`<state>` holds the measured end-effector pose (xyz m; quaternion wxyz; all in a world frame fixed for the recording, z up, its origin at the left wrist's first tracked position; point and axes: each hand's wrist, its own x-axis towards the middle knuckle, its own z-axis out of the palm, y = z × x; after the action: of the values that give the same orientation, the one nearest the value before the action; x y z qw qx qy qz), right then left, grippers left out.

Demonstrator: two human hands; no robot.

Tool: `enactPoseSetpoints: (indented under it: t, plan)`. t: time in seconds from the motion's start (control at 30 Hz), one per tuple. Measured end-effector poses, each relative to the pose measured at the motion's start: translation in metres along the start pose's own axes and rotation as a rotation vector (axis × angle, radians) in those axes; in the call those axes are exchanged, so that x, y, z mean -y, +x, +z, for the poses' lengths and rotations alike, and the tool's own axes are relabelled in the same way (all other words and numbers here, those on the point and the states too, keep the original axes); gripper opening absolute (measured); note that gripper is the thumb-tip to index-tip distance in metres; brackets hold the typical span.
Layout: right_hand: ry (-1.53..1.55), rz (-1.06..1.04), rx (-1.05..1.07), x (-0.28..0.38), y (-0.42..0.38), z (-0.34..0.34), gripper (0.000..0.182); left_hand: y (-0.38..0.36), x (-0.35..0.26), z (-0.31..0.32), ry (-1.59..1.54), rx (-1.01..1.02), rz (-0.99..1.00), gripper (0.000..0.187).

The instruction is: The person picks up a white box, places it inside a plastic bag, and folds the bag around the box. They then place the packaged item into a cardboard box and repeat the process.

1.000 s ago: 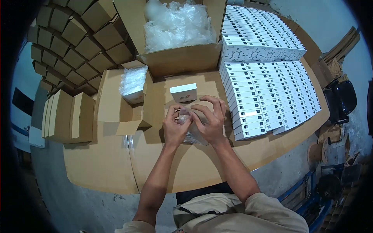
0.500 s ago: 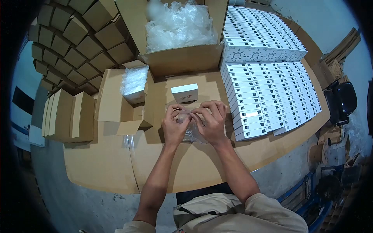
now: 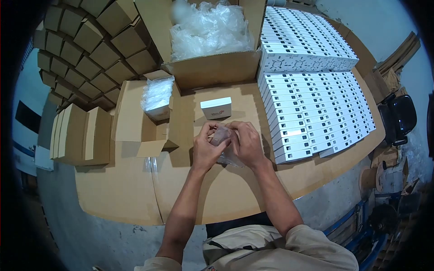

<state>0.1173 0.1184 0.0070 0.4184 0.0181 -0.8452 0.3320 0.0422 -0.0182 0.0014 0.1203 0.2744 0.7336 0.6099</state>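
A clear plastic bag point(image 3: 221, 135) is held between my two hands at the middle of the table. My left hand point(image 3: 207, 147) pinches its left side, and my right hand point(image 3: 246, 143) grips the right side, fingers bent. The lower part of the bag hangs below the fingers. Just beyond my hands a white box point(image 3: 216, 108) stands upright on the cardboard surface. To the left is an open carton point(image 3: 173, 124) holding several plastic-wrapped boxes point(image 3: 157, 95) in its far part.
A large carton point(image 3: 212, 72) full of clear bags point(image 3: 210, 31) stands at the back. Many white boxes point(image 3: 316, 113) are stacked on the right. Brown cartons point(image 3: 97, 54) are piled at the back left, and folded-open ones point(image 3: 81, 135) stand at the table's left end.
The top of the plastic bag has spread wider between my hands. My fingers have shifted slightly on it, and the white box stands where it was.
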Motion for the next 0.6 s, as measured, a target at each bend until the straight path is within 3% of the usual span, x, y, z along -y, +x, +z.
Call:
enactPoseSetpoints:
  t: [0.2, 0.4, 0.5, 0.6]
  plan:
    - [0.118, 0.213, 0.12, 0.007, 0.01, -0.013, 0.015, 0.001, -0.012, -0.007, 0.105, 0.106, -0.087, 0.055]
    - [0.12, 0.19, 0.383, 0.009, 0.028, -0.025, 0.013, 0.001, -0.006, -0.006, 0.099, 0.092, -0.047, 0.053]
    - [0.31, 0.285, 0.296, 0.017, 0.034, -0.017, 0.017, 0.0, -0.012, -0.009, 0.153, 0.115, -0.04, 0.053]
    - [0.251, 0.306, 0.373, 0.017, 0.04, -0.016, 0.018, 0.0, -0.011, -0.01, 0.191, 0.126, -0.002, 0.056]
